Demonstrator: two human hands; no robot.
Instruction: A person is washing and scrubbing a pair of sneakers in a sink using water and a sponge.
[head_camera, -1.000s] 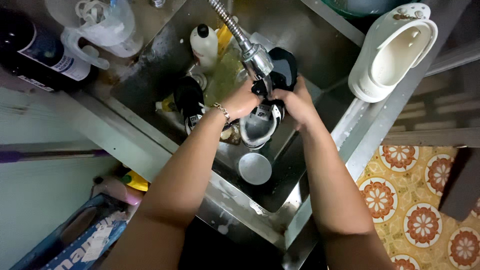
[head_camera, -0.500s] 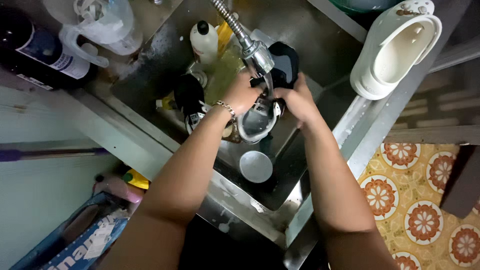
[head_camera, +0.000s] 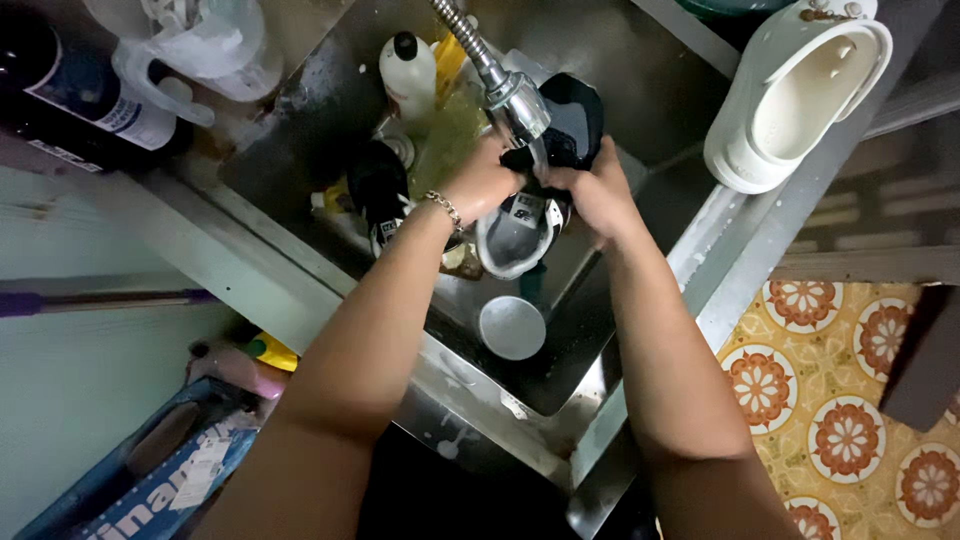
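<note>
Both hands are over a steel sink (head_camera: 640, 330), under the head of a flexible metal tap (head_camera: 515, 100). My left hand (head_camera: 480, 180), with a chain bracelet on its wrist, and my right hand (head_camera: 590, 195) both grip a black and white shoe (head_camera: 520, 235). The shoe's opening faces up, and its black upper (head_camera: 575, 125) shows behind the tap head. A second black shoe (head_camera: 378, 185) lies in the sink just left of my left wrist.
A white clog (head_camera: 790, 100) leans on the sink's right rim. A round metal drain plug (head_camera: 512, 327) sits on the sink floor. A white bottle with black cap (head_camera: 408, 70) stands at the back. A dark bottle (head_camera: 70, 90) and plastic jug (head_camera: 200, 45) are at upper left. Patterned floor tiles (head_camera: 850, 430) lie right.
The hands and the shoe have shifted slightly under the tap; the grip on the shoe is unchanged.
</note>
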